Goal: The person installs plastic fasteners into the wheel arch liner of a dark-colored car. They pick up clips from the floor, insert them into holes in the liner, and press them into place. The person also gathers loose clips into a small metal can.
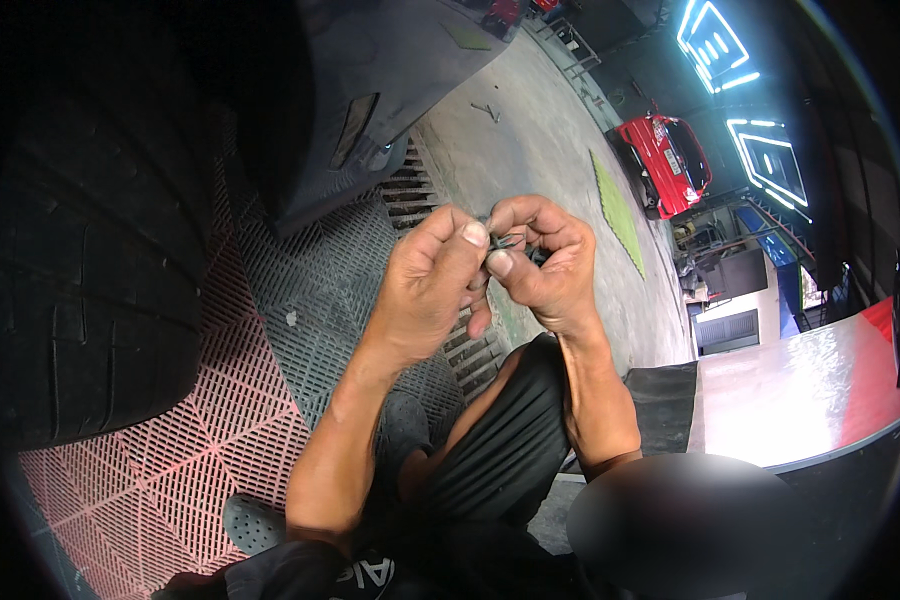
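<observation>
Both hands meet in front of me, above my bent knee. My left hand point(420, 290) is closed, its thumb and forefinger pinched at the tips. My right hand point(555, 262) pinches from the other side, thumb against curled fingers. Between the fingertips show small dark pieces point(510, 242), perhaps clips; they are mostly covered by the fingers, so their exact kind cannot be made out. More dark bits sit inside the curl of the right fingers.
A large black tire point(100, 270) stands close at the left. Beyond it hangs a dark car bumper point(390, 90). Underneath are red grid tiles point(210, 430), grey ones point(315, 285) and a slotted drain point(410, 192). A red car point(667, 165) stands far right, near a green strip point(618, 215).
</observation>
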Tool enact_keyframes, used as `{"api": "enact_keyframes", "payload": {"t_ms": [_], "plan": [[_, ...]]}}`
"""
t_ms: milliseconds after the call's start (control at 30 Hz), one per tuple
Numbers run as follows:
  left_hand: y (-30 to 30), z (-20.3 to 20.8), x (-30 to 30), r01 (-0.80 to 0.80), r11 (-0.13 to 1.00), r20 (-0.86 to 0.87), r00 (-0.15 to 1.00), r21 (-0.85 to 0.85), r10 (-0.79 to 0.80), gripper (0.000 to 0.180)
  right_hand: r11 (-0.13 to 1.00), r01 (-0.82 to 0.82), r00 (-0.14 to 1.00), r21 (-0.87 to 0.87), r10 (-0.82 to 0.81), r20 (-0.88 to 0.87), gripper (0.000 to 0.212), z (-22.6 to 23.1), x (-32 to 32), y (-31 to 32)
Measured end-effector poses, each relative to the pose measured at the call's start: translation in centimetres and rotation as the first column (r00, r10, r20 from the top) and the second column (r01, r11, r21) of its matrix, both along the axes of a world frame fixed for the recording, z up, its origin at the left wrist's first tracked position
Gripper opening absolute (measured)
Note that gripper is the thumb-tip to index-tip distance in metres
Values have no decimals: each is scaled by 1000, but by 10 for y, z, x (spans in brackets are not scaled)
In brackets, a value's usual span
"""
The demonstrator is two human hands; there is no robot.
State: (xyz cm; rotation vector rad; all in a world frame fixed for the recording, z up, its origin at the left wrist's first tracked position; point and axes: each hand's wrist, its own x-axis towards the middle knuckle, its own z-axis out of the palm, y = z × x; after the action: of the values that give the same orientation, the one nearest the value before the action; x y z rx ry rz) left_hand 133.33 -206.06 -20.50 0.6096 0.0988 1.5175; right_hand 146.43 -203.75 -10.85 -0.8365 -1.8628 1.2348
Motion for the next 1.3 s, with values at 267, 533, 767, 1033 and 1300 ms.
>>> {"api": "enact_keyframes", "payload": {"t_ms": [267, 533, 767, 1033, 1300], "plan": [[3, -4, 4, 64, 998, 135, 989, 9, -65, 7, 930, 3, 952, 368, -115, 284, 27, -2, 14, 6], [17, -18, -1, -80, 993, 170, 981, -84, 93, 7, 955, 105, 900, 277, -210, 383, 31, -6, 1, 10], [12, -24, -4, -97, 993, 274, 955, -67, 112, 14, 943, 243, 912, 226, -302, 279, 25, -23, -1, 20], [17, -47, -16, -152, 987, 311, 937, -47, 159, 12, 967, 202, 938, 157, -237, 254, 22, -37, -31, 24], [10, -52, -36, -287, 932, 267, 901, -222, 341, 13, 965, 227, 926, 131, -255, 278, 20, -55, -77, 14]]}}
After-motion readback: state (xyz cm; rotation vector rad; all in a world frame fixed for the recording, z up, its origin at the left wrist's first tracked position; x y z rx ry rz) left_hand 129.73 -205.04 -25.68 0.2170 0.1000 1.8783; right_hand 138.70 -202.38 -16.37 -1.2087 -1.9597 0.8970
